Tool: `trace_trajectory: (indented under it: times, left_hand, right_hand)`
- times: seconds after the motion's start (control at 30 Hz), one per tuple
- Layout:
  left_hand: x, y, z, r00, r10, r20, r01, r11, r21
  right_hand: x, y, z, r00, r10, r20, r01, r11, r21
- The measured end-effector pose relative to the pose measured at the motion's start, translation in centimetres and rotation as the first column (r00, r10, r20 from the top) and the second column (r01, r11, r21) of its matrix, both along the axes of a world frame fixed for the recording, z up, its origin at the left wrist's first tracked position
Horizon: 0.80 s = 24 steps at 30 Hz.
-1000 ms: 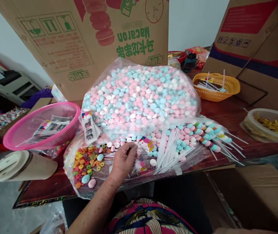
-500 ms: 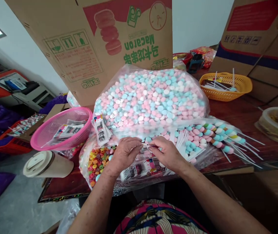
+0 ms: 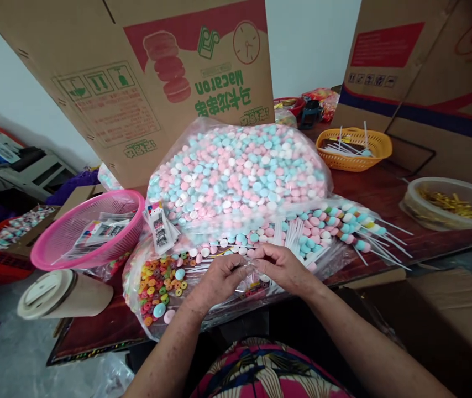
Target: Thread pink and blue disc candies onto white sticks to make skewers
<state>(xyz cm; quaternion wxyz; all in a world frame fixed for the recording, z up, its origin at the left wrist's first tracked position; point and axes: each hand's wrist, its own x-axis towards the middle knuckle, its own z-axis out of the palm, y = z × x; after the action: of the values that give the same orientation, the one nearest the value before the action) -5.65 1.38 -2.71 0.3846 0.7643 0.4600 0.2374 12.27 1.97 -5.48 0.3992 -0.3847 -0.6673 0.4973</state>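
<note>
My left hand (image 3: 224, 278) and my right hand (image 3: 282, 267) meet over the near edge of the candy heap, thumbs and fingers pinched together. What they pinch is small and mostly hidden; shiny clear plastic (image 3: 245, 283) shows just below the fingertips. Left of my left hand lie colourful ring-shaped cereal pieces (image 3: 153, 284) with a few round candies. White sticks (image 3: 292, 236) rest beyond my right hand. Behind is a big clear bag of pink, blue and white candies (image 3: 240, 166). Finished-looking candy skewers (image 3: 354, 226) lie to the right. Printed packets (image 3: 161, 229) sit at the left.
A pink basket (image 3: 39, 246) with packets and a lidded cup (image 3: 90, 294) stand left. To the right are a yellow basket (image 3: 379, 145) with sticks and a clear tub (image 3: 430, 216) of gold ties. Large cartons (image 3: 107, 33) rise behind.
The view has shifted to the right. A printed packet that lay under my hands no longer shows there. My hands stay close together, with the fingertips still pinched.
</note>
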Motion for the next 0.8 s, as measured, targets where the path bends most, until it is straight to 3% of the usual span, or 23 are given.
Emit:
trace_trajectory:
  times: [0.07,0.2,0.27,0.4,0.47,0.53,0.67,0.73,0.8]
  left_hand:
    - [0.2,-0.2,0.0,0.997,-0.013,-0.075,0.014,1.0,0.012]
    - [0.9,-1.1,-0.6,0.98,0.121,-0.156,-0.121,0.993,0.01]
    - [1.4,-1.4,-1.0,0.975,0.131,-0.181,-0.134,0.991,-0.004]
    - [2.3,-1.3,-2.2,0.981,-0.07,-0.179,0.075,0.997,0.021]
    - [2.5,-1.2,-2.8,0.975,-0.111,-0.194,0.126,0.99,0.067]
    - [2.6,-1.1,-3.1,0.975,-0.069,-0.212,0.093,0.99,0.103]
    - [2.1,-0.8,-3.0,0.98,0.139,-0.139,-0.114,0.977,0.179]
    - [1.9,-0.6,-2.9,0.979,0.183,-0.085,-0.159,0.958,0.238]
    - [1.8,-0.5,-2.9,0.982,0.184,-0.046,-0.161,0.938,0.306]
  right_hand:
    - [0.0,-0.2,-0.1,0.996,-0.078,0.033,0.077,0.996,0.032]
    - [0.4,-0.7,-0.4,0.966,-0.234,0.114,0.216,0.965,0.146]
    - [0.8,-1.0,-0.7,0.961,-0.257,0.105,0.243,0.961,0.131]
    - [1.6,-1.3,-2.1,0.964,-0.26,0.058,0.264,0.96,-0.09]
    - [3.1,-1.1,-2.9,0.921,-0.332,0.204,0.349,0.935,-0.056]
    - [6.0,-0.8,-3.4,0.801,-0.466,0.376,0.475,0.877,0.076]
    - [14.8,0.6,-2.9,0.497,-0.661,0.562,0.642,0.716,0.274]
    - [18.4,1.6,-2.4,0.369,-0.662,0.652,0.624,0.696,0.355]
    - [20.3,2.5,-2.2,0.273,-0.632,0.726,0.575,0.712,0.404]
